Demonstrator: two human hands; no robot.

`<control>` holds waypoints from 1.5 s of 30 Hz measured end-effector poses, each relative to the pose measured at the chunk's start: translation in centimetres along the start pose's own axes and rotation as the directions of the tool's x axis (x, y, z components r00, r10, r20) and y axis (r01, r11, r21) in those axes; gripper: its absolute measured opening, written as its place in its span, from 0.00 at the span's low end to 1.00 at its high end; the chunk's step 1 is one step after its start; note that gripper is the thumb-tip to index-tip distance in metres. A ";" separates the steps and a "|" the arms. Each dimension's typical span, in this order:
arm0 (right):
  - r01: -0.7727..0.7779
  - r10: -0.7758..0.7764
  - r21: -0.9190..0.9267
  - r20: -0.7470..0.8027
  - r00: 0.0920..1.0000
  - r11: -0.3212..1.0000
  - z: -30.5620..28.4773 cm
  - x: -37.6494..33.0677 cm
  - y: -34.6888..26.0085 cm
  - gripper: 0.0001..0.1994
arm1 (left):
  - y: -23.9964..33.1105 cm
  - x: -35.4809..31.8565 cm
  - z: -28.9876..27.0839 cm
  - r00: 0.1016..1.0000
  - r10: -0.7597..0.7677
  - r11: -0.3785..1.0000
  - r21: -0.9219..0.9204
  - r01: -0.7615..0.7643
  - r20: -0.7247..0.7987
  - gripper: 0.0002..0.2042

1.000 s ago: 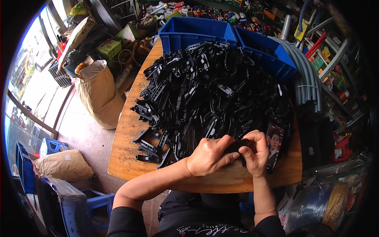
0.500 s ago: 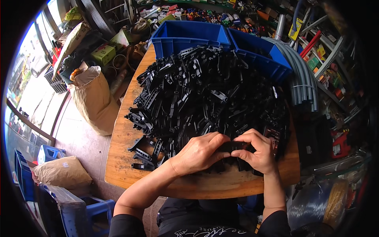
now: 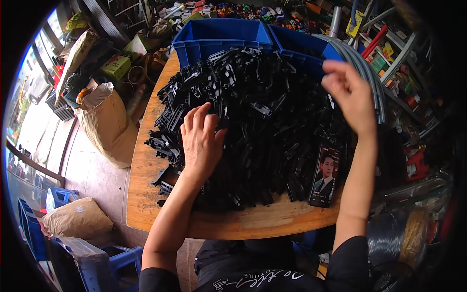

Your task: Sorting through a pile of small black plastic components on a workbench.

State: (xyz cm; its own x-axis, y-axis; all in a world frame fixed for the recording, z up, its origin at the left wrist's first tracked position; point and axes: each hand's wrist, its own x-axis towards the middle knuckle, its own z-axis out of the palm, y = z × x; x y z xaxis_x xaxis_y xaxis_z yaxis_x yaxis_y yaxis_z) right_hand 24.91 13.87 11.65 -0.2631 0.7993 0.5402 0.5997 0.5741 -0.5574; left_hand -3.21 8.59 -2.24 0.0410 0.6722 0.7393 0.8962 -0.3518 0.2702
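Observation:
A large heap of black plastic parts (image 3: 262, 107), many long and slotted like clips or brackets, covers most of the wooden table (image 3: 233, 226). My left hand (image 3: 200, 143) is over the left part of the heap, its fingers bent and apart, with the fingertips at the parts and nothing visibly held. Off to the far right, my right hand (image 3: 351, 97) is raised in front of the right blue bin (image 3: 304, 61). Motion smears its fingers, so whether it holds anything cannot be seen. A phone (image 3: 323, 177) with a lit screen lies at the heap's near right side.
Another blue bin (image 3: 221, 41) stands at the table's far edge. Grey coiled tubing (image 3: 372, 87) hangs beyond the right side. Left of the table are an open paper sack (image 3: 107, 124), a closed sack (image 3: 78, 216) and a blue stool (image 3: 124, 263).
My hands were together at the heap's near edge, around a dark part. They have separated: the left went forward and left, the right far forward and right, uncovering the phone.

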 end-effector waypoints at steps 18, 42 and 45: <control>0.030 -0.002 -0.298 0.096 0.995 0.954 9.8 -13.8 -0.5 0.15 | 4.8 -1.5 -0.8 0.875 -0.117 0.599 -0.669 0.440 0.469 0.18; -0.115 0.081 0.415 0.098 0.992 0.903 9.4 -13.2 -1.5 0.10 | 6.1 -2.4 -1.3 0.753 0.163 0.701 -0.612 0.367 0.638 0.17; -0.131 0.086 0.446 0.119 0.989 0.886 9.5 -13.3 -1.5 0.10 | 6.0 -3.2 -0.4 0.843 0.201 0.681 -0.690 0.245 0.498 0.17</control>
State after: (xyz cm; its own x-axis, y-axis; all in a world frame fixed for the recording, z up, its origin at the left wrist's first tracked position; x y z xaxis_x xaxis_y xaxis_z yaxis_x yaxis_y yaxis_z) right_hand 20.37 4.11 -0.67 -0.2989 0.8611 0.4114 0.2288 0.4832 -0.8451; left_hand 1.87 4.09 -2.74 0.4350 0.8207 0.3704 0.3157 -0.5243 0.7909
